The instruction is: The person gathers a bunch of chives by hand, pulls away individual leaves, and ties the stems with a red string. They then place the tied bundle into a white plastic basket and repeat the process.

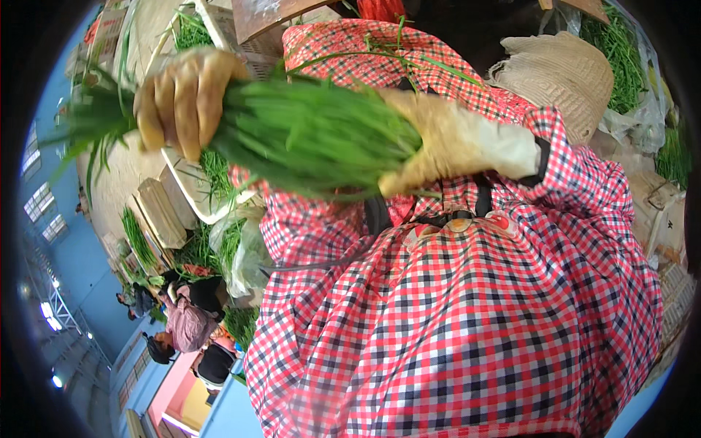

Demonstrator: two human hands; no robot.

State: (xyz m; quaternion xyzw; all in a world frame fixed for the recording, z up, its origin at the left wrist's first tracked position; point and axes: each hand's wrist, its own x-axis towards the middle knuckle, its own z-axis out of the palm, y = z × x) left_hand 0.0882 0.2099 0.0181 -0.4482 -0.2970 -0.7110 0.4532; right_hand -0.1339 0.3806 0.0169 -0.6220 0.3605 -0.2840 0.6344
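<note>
A thick bunch of green chives (307, 135) stretches across in front of my chest, blurred by motion. Near its loose leafy end, my left hand (186, 102) wraps its fingers over the stalks. My right hand (431, 142) clasps the opposite end, thumb below and fingers above. Both hands look covered by stained, yellowish gloves, and a pale cuff shows at the right wrist. The left forearm is partly hidden behind the bunch. A few loose blades stick up above it against the red checked cloth (438, 306) that covers me.
To the left, a white-rimmed crate (193, 193) stands near more greens (139, 237) and a clear plastic bag (248, 248). A woven straw hat (562, 77) is at the upper right, beside bagged greens (621, 58). Other people (190, 321) are at the lower left.
</note>
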